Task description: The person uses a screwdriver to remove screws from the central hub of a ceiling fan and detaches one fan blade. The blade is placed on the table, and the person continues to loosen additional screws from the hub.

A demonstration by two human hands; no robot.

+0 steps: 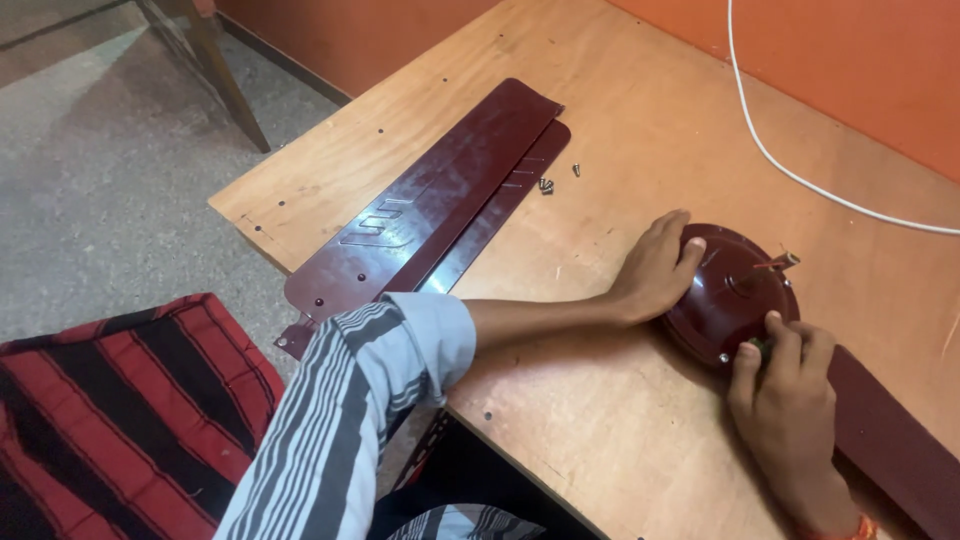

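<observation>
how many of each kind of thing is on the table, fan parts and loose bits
Fan blades: 3, two stacked and one attached beside the right hand
Fan motor housing, under the left hand: 1
Loose screws: about 3
White cable: 1
Total: about 8

Light is even and warm on my feed, moderately bright, no hard source visible. It seems to fall from above and slightly right: soft shadow sits under the forearm on the table (pixel 620 130), and a dark patch lies below the table edge near the bottom. The floor (pixel 100 200) upper left shows a paler band, as if daylight spills in there. Mild sheen on the blades (pixel 440 190) and on the motor dome (pixel 730 290), not blown out. Focus is decent mid-frame; the sleeve (pixel 340 420) and red cloth (pixel 120 420) near the lens look soft. Slight compression smear overall. I see little edge distortion.
</observation>
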